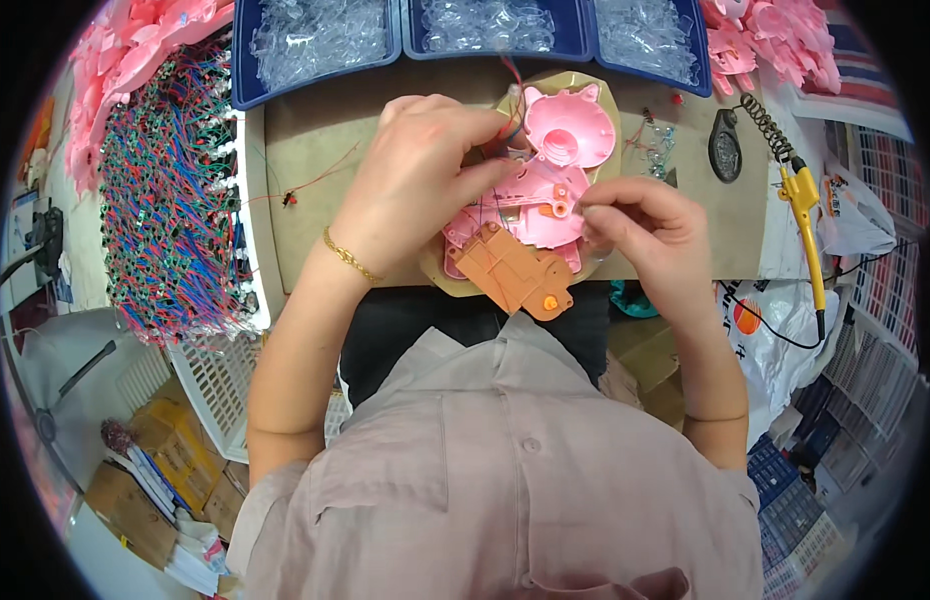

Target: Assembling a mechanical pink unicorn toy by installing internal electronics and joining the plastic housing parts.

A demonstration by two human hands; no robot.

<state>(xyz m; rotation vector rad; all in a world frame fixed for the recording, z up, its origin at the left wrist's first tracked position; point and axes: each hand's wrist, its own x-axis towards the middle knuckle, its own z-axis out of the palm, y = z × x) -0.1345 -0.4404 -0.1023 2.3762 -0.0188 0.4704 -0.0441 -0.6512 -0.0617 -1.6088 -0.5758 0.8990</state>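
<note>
A pink pig-shaped plastic shell (568,133) lies in an olive-yellow holder (607,95) at the table's front. Below it sits a second pink shell part (550,224) with a small orange wheel piece. An orange-brown gearbox housing (515,272) rests tilted at the near edge, thin wires crossing it. My left hand (415,160) is closed over the shell's left side, finger and thumb pinching thin wires; red ones rise beyond the fingertips. My right hand (657,228) is closed in a pinch at the shell's right edge; what it holds is too small to make out.
Blue bins (500,50) of clear plastic parts line the back. Bundled wires with small boards (175,200) fill a white crate at left. Pink parts (775,45) are heaped back right. A yellow soldering iron (805,215) hangs by a coiled holder, beside a black oval object (725,148).
</note>
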